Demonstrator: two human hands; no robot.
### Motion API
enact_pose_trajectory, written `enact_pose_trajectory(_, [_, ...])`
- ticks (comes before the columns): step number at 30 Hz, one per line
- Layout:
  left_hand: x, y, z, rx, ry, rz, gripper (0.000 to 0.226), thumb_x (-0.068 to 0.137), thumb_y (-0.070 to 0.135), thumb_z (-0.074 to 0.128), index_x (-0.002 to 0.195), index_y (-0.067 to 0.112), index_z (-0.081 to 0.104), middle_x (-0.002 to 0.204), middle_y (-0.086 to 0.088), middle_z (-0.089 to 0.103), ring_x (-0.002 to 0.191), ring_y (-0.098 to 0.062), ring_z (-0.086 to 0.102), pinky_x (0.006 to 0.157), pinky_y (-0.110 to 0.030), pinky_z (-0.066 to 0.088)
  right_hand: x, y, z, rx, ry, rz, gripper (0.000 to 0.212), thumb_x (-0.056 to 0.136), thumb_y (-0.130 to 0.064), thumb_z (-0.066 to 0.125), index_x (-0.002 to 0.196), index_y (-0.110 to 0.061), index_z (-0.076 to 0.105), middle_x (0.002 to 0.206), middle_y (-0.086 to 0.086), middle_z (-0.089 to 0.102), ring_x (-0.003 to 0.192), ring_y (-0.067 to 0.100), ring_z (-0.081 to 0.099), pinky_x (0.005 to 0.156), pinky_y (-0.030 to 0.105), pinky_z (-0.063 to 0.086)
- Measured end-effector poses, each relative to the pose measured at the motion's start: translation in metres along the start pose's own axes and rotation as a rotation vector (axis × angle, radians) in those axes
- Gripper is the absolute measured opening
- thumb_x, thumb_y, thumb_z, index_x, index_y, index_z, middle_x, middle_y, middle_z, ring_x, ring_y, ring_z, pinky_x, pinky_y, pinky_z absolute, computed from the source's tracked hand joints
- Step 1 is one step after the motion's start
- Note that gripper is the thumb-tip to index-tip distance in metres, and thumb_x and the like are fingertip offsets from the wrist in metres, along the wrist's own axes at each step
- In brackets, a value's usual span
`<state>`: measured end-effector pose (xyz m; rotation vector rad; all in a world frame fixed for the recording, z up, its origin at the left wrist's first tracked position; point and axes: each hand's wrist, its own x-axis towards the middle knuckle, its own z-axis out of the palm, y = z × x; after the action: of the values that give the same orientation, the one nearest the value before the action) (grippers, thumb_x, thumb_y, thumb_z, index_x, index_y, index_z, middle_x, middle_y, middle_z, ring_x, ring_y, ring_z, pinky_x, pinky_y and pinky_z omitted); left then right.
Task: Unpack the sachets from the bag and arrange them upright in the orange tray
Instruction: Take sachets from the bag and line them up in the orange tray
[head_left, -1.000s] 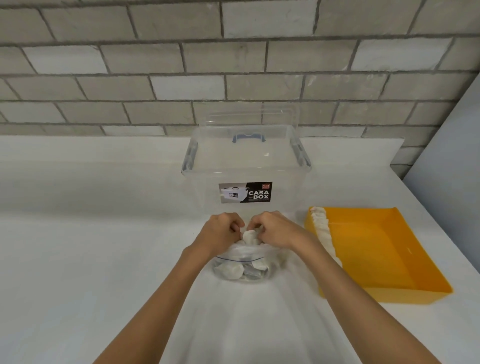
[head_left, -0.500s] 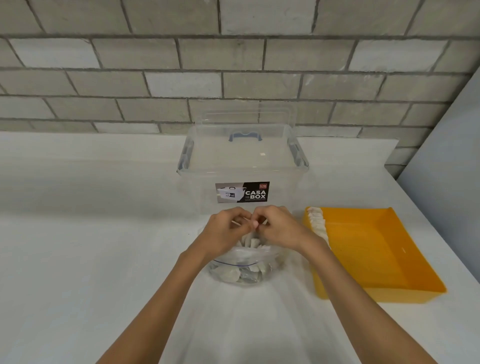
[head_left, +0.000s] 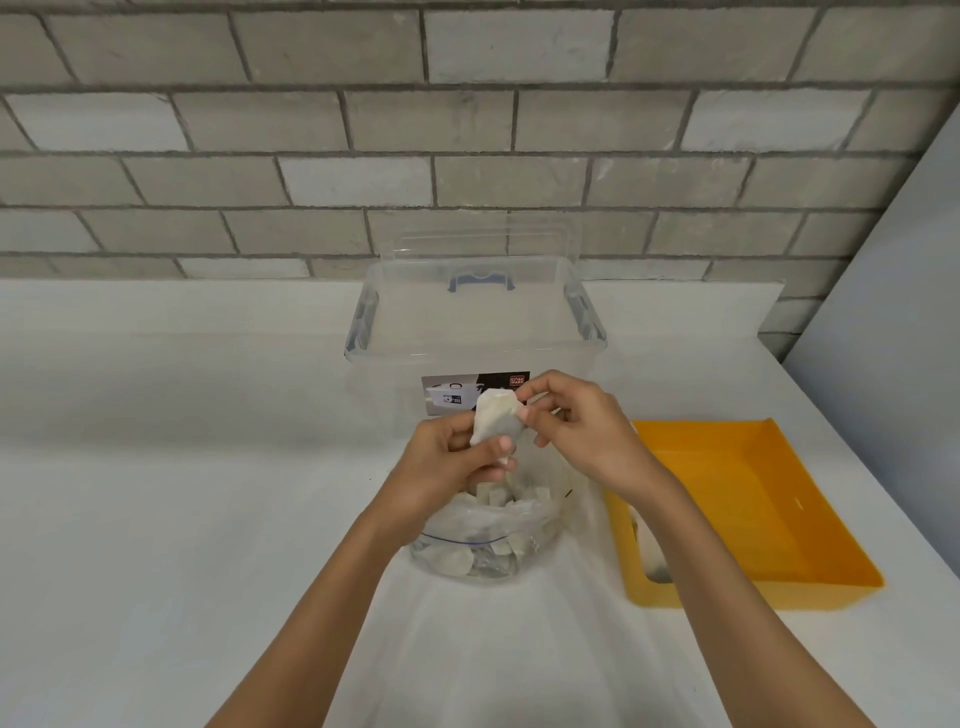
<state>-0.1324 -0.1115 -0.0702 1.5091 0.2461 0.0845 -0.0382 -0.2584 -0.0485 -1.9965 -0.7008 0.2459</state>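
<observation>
The left hand (head_left: 447, 462) is raised just above the mouth of the bag (head_left: 545, 525), its thumb and curled fingers gripping the lower part of one pale sachet (head_left: 496, 423). That sachet is clear of the bag and held in the air in front of the clear storage box (head_left: 475, 332), tilted rather than upright. Beneath it the bag stands open on the white table (head_left: 182, 519) with many more sachets (head_left: 498, 496) heaped inside. The right hand (head_left: 587, 431) meets the sachet from the other side, thumb and forefinger pinching its upper corner while the other fingers curl loosely behind. The step in hand looks like the handover or straightening of a single sachet before it is placed. To the right lies the orange tray (head_left: 753, 592), where a few white sachets (head_left: 644, 545) show along its left wall, partly hidden by the right forearm. The next move probably calls for the right hand to carry this sachet across and stand it on edge against that row, so it does not topple.
</observation>
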Motion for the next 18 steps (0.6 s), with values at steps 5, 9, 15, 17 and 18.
enact_pose_trajectory(5, [-0.004,0.008,0.000,-0.140,0.048,0.005,0.028,0.080,0.012,0.073,0.108,0.009,0.069,0.095,-0.013,0.073,0.091,-0.024,0.071,0.078,-0.023,0.057,-0.009,-0.003,0.004,0.157,0.082,0.015,0.010,0.088,-0.025,0.065,0.098,-0.026,0.065,0.080,-0.005,0.071,0.064,0.009,0.066,0.065,0.025,0.050])
enact_pose_trajectory(9, [-0.006,0.011,0.002,-0.112,0.093,0.016,0.031,0.079,0.008,0.074,0.109,0.011,0.067,0.088,-0.011,0.074,0.081,-0.020,0.072,0.071,-0.022,0.057,-0.013,-0.006,0.007,0.246,0.078,0.007,0.012,0.084,-0.026,0.072,0.094,-0.024,0.066,0.074,-0.006,0.070,0.062,0.009,0.065,0.062,0.023,0.049])
enact_pose_trajectory(15, [-0.007,0.010,0.007,-0.224,0.049,-0.014,0.027,0.093,0.024,0.058,0.113,0.009,0.067,0.103,-0.012,0.072,0.094,-0.024,0.071,0.078,-0.024,0.057,-0.012,-0.008,0.003,0.285,0.091,0.016,0.007,0.083,-0.014,0.072,0.085,-0.018,0.067,0.069,-0.003,0.069,0.058,0.008,0.063,0.058,0.015,0.047])
enact_pose_trajectory(17, [-0.006,0.011,0.008,-0.298,0.038,-0.038,0.026,0.094,0.021,0.056,0.113,0.007,0.066,0.104,-0.013,0.072,0.096,-0.024,0.070,0.078,-0.023,0.056,-0.013,-0.006,-0.001,0.313,0.116,0.054,0.007,0.083,-0.011,0.071,0.088,-0.013,0.066,0.070,0.000,0.069,0.059,0.010,0.065,0.059,0.018,0.050])
enact_pose_trajectory(18, [-0.005,0.011,0.009,-0.318,0.044,-0.040,0.024,0.094,0.018,0.057,0.112,0.006,0.067,0.104,-0.014,0.072,0.096,-0.022,0.070,0.078,-0.023,0.056,-0.014,-0.005,-0.003,0.339,0.127,0.083,0.007,0.083,-0.010,0.070,0.089,-0.010,0.065,0.070,0.002,0.070,0.060,0.011,0.065,0.060,0.021,0.052])
